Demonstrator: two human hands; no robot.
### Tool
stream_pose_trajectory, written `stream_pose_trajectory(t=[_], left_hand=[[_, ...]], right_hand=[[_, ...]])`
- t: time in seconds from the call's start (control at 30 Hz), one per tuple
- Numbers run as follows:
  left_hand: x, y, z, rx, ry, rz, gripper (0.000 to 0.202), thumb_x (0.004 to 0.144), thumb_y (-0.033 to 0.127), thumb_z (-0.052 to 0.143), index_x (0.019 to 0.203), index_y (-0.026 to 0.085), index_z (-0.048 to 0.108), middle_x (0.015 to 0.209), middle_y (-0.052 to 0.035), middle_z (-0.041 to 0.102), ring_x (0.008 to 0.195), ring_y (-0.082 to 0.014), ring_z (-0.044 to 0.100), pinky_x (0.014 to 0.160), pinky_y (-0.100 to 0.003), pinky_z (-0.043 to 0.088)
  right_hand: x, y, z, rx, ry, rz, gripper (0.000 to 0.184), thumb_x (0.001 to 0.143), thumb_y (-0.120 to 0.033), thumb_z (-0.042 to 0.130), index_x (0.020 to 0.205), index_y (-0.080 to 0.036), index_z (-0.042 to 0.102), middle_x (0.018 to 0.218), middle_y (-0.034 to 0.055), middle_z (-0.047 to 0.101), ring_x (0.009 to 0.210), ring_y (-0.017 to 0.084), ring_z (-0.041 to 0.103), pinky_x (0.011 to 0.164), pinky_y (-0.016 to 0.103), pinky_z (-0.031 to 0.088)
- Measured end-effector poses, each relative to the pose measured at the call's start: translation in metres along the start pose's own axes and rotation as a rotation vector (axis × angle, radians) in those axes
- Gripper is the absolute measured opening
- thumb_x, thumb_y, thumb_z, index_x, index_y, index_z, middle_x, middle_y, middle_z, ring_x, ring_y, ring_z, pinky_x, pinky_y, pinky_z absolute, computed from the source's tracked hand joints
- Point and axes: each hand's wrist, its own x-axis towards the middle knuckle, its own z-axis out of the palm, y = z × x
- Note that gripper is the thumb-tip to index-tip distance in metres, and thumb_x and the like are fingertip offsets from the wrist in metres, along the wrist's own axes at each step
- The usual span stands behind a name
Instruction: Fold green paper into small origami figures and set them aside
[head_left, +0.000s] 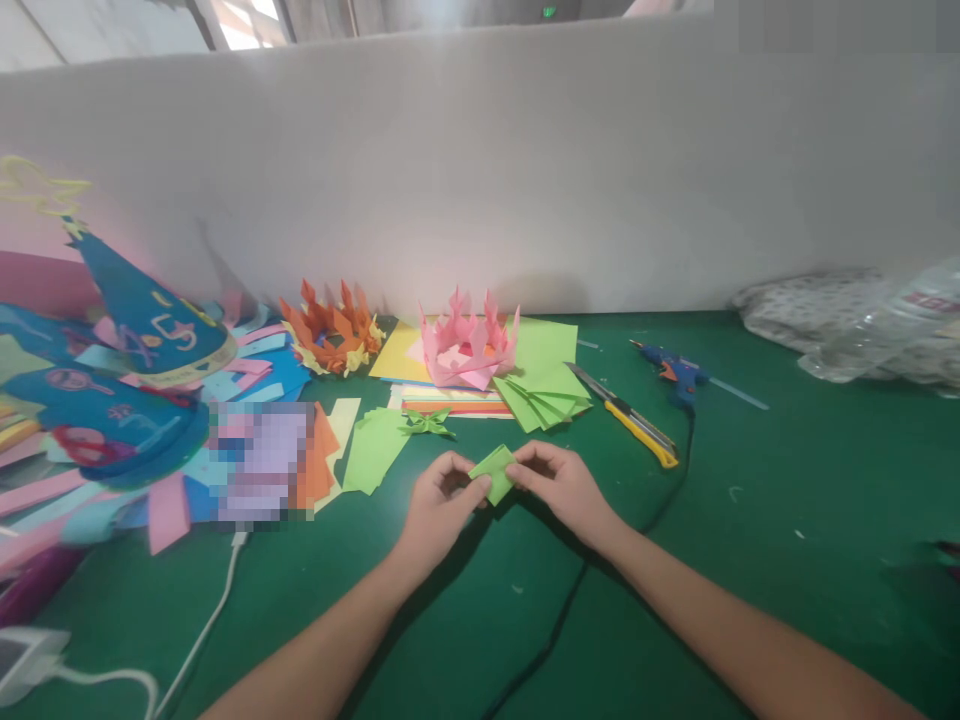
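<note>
A small folded piece of light green paper [494, 472] is held just above the green table [787, 520] between both my hands. My left hand [439, 502] pinches its left edge with curled fingers. My right hand [559, 480] pinches its right edge the same way. Just beyond my hands lie a stack of green paper pieces [375, 448] and a small folded green paper shape [427, 423].
A pink paper crown [469, 352] and an orange one [330, 328] stand by the white partition, on coloured sheets. A yellow utility knife [634, 417] and a blue glue gun [675, 370] with black cord lie right. Blue paper hats [150, 320] and scraps fill the left.
</note>
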Motion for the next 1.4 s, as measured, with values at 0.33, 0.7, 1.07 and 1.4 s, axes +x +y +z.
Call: stream_pose_trajectory(t=[0.33,0.7,1.07,1.4], left_hand=[[-0.004,0.004,0.006,-0.124,0.001,-0.078,0.037,0.062,0.04,0.076,0.071,0.015,0.05,0.065,0.0042,0.057,0.056,-0.0074,0.057,0.058,-0.021,0.048],[-0.002,0.005,0.0,-0.089,-0.065,-0.024,0.03,0.071,0.043,0.068,0.075,0.015,0.057,0.067,0.0018,0.059,0.063,-0.0095,0.055,0.064,-0.022,0.045],[0.005,0.006,-0.011,0.129,-0.017,0.075,0.023,0.072,0.036,0.065,0.082,0.016,0.065,0.075,-0.0029,0.065,0.064,-0.0125,0.057,0.06,-0.022,0.047],[0.008,0.001,-0.027,0.353,-0.149,0.223,0.012,0.074,0.021,0.059,0.082,0.017,0.066,0.074,-0.0034,0.064,0.064,-0.0123,0.057,0.059,-0.021,0.046]], right_hand=[[-0.005,-0.003,0.007,0.087,-0.145,0.024,0.034,0.067,-0.046,0.071,0.077,-0.016,0.058,0.071,0.0,0.059,0.066,0.014,0.053,0.063,0.026,0.045],[-0.004,-0.001,0.004,0.028,-0.159,0.032,0.035,0.069,-0.048,0.068,0.078,-0.016,0.058,0.072,0.0005,0.06,0.069,0.016,0.055,0.064,0.027,0.045],[-0.004,0.004,0.0,-0.11,-0.229,-0.035,0.026,0.074,-0.04,0.063,0.07,-0.017,0.052,0.064,-0.0027,0.049,0.061,0.012,0.048,0.056,0.023,0.039],[-0.007,-0.001,-0.001,-0.319,-0.265,-0.102,0.02,0.073,-0.028,0.059,0.062,-0.018,0.047,0.058,-0.005,0.041,0.055,0.009,0.038,0.049,0.02,0.028]])
